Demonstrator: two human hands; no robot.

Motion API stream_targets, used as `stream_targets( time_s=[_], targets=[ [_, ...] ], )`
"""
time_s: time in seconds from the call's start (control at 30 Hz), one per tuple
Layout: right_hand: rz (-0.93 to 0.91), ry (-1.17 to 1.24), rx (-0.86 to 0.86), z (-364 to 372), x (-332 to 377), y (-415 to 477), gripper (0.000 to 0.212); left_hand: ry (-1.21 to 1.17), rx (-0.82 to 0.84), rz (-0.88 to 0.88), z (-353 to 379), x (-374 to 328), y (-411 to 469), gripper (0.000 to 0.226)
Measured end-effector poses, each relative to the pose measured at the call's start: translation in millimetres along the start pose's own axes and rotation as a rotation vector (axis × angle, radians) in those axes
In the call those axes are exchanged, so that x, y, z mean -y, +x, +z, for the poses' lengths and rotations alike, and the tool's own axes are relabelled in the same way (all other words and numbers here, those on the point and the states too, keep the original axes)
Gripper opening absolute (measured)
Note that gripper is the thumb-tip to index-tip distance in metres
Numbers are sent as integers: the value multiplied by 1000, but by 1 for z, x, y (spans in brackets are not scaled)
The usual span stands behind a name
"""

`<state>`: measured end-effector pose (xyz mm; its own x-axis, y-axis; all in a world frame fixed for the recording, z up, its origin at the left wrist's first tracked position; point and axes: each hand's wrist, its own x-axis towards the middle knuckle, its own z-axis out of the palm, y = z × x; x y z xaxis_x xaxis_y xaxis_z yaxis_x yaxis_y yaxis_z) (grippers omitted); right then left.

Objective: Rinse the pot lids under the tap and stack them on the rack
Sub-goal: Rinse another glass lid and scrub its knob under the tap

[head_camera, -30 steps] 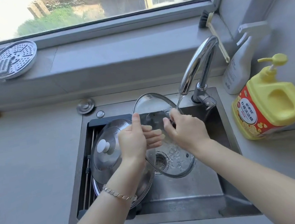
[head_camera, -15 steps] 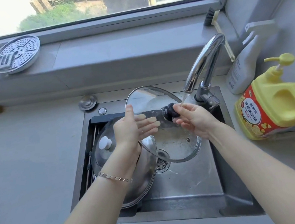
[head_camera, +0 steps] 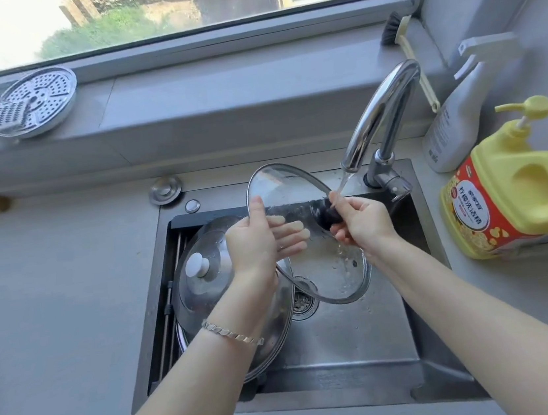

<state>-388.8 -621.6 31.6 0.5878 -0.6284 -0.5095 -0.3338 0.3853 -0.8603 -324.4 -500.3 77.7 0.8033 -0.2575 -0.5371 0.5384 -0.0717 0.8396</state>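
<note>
I hold a glass pot lid [head_camera: 328, 269] tilted over the sink [head_camera: 351, 342]. My left hand [head_camera: 256, 244] grips its left rim, thumb on the front and fingers showing through the glass. My right hand [head_camera: 360, 221] is closed on the lid's black knob [head_camera: 327, 214]. Water runs from the tap [head_camera: 375, 119] onto my right fingers and the knob. A steel lid with a white knob [head_camera: 201, 274] leans on the rack [head_camera: 171, 309] in the sink's left part, on top of another steel lid's rim [head_camera: 276, 348].
A yellow detergent jug [head_camera: 518, 187] and a white spray bottle [head_camera: 455, 123] stand right of the sink. A brush [head_camera: 409, 52] leans in the window corner. A perforated steamer plate [head_camera: 35, 98] with a small grater lies on the sill. The drain [head_camera: 301, 302] is under the lid.
The glass lid has turned so its knob faces the tap. My right hand moved from the lid's surface to the knob under the stream. The lid also rose slightly.
</note>
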Motion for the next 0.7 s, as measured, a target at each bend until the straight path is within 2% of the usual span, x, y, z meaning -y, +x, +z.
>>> stream_targets(
  time_s=[0.1,0.23,0.37,0.47,0.6,0.7],
  targets=[
    [81,-46,24,-10,-7,1,31,139,61,3,9,-3,2,43],
    [237,-302,66,-36,-24,4,31,494,222,38,37,5,8,37],
    [215,-404,17,-66,-42,11,28,831,347,87,63,14,15,36],
    [172,-428,-71,-84,-47,17,16,1021,385,228,72,15,15,34],
    [112,-404,-141,-90,-37,25,39,1092,354,359,55,12,8,26],
    [74,-325,-147,-83,-22,30,52,982,274,338,33,9,-3,22]
  ],
)
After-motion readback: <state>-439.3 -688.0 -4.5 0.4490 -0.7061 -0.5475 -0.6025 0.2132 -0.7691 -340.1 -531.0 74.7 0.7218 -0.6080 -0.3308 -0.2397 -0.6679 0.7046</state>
